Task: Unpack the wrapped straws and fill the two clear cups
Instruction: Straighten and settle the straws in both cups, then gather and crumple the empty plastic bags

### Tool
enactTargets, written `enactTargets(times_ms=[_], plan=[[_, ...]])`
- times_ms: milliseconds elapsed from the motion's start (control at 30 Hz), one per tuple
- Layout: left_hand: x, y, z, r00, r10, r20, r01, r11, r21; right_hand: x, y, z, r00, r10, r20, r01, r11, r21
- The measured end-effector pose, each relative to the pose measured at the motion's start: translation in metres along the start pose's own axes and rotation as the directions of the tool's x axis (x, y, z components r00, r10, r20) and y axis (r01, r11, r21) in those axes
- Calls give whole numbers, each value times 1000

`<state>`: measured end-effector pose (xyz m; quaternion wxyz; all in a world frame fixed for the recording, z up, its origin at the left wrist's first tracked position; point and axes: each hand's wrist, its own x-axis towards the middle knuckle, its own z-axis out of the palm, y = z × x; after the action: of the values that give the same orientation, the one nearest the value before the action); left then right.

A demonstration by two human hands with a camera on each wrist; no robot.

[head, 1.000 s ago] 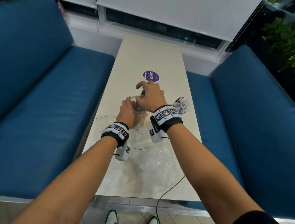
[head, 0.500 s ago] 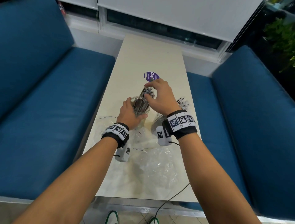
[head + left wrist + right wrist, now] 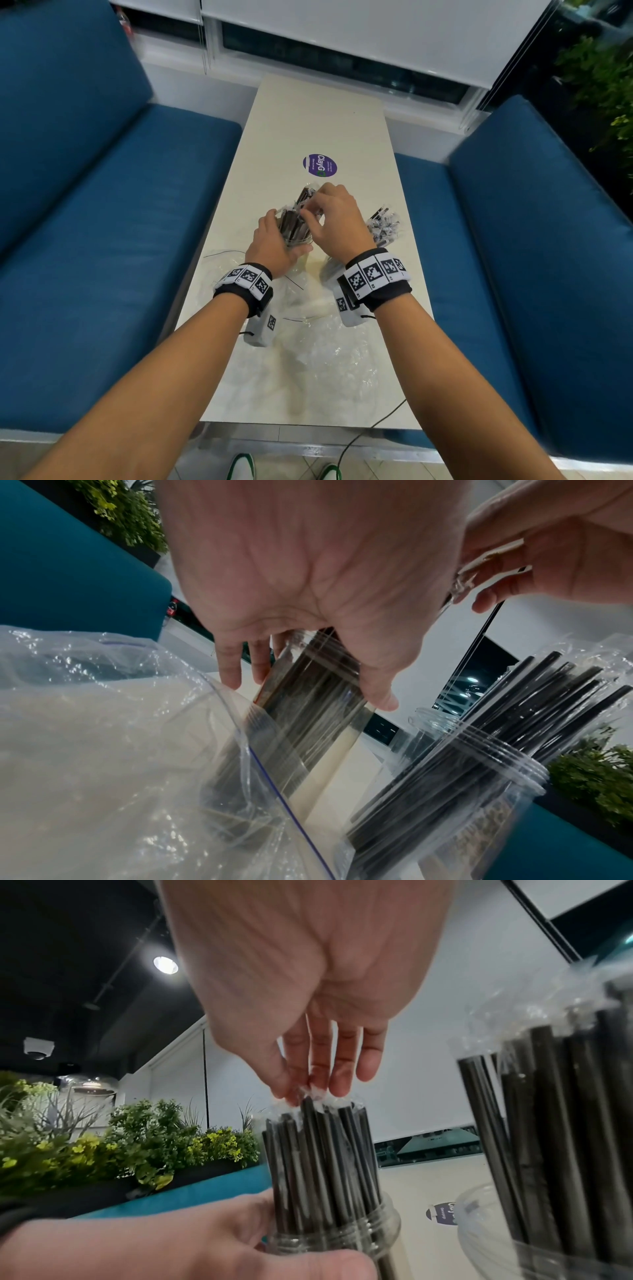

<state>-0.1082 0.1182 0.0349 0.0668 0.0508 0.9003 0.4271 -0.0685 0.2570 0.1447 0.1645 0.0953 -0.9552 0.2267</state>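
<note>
My left hand (image 3: 274,236) grips a clear cup (image 3: 297,240) packed with black wrapped straws (image 3: 294,222) near the table's middle. In the left wrist view its fingers (image 3: 240,666) curl round the cup (image 3: 308,702). My right hand (image 3: 311,209) reaches over from the right, and its thumb and fingertips (image 3: 329,1080) pinch the wrapper tips at the top of that straw bundle (image 3: 318,1150). The left hand (image 3: 178,1248) shows at the rim of the cup (image 3: 383,1229). A second clear cup (image 3: 479,791), also full of wrapped straws (image 3: 382,226), stands just to the right.
A crumpled clear plastic bag (image 3: 325,356) lies on the near half of the beige table (image 3: 308,116), under my wrists. A purple round sticker (image 3: 320,165) sits beyond the cups. Blue sofas (image 3: 102,205) flank the table. A black cable (image 3: 370,425) hangs over the near edge.
My right hand drew back to the right from over the cup, and its fingertips now pinch the straw tops. The left hand has kept its hold on the cup.
</note>
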Motion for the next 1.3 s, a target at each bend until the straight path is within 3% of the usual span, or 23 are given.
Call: enactTargets(times_ms=[100, 333, 433, 500, 567, 633, 700, 767, 800, 967, 1033, 1167, 1300], plan=[[-1, 1, -2, 1000, -11, -3, 11, 1000, 10, -4, 2, -1, 1000, 2, -13, -2, 1000, 16], [-21, 9, -20, 998, -29, 56, 34, 995, -92, -19, -10, -23, 982, 20, -189, 16, 982, 186], [-49, 5, -23, 983, 57, -172, -74, 993, -97, -42, -20, -38, 983, 41, -181, 9, 964, 267], [-70, 0, -21, 906, 169, -388, -208, 976, -62, -64, -20, -43, 993, 62, -104, -35, 967, 251], [-90, -3, -17, 880, 232, -415, -288, 955, -77, -93, -11, -38, 993, 103, 55, -110, 984, 139], [-108, -4, -12, 916, 288, -279, -329, 938, -112, -123, 4, -27, 937, 190, 293, -179, 982, -63], [-121, -7, -2, 944, 306, -119, -320, 939, -123, -153, 18, -12, 784, 343, 517, -252, 937, -240], [-131, -12, 11, 963, 268, -4, -266, 956, -121, -178, 30, 7, 648, 426, 632, -294, 905, -308], [-134, -14, 18, 968, 247, 38, -242, 963, -118, -187, 36, 17, 624, 435, 649, -305, 901, -309], [-144, -20, 42, 968, 209, 138, -198, 976, -90, -211, 58, 53, 612, 465, 640, -381, 882, -277], [-148, -19, 46, 969, 209, 134, -201, 977, -69, -215, 62, 61, 645, 470, 603, -372, 882, -290], [-151, -19, 48, 956, 264, 131, -263, 965, -28, -221, 68, 66, 778, 416, 472, -367, 909, -197], [-155, -20, 49, 911, 402, 89, -410, 905, 110, -223, 77, 52, 771, 571, 282, -594, 804, -5]])
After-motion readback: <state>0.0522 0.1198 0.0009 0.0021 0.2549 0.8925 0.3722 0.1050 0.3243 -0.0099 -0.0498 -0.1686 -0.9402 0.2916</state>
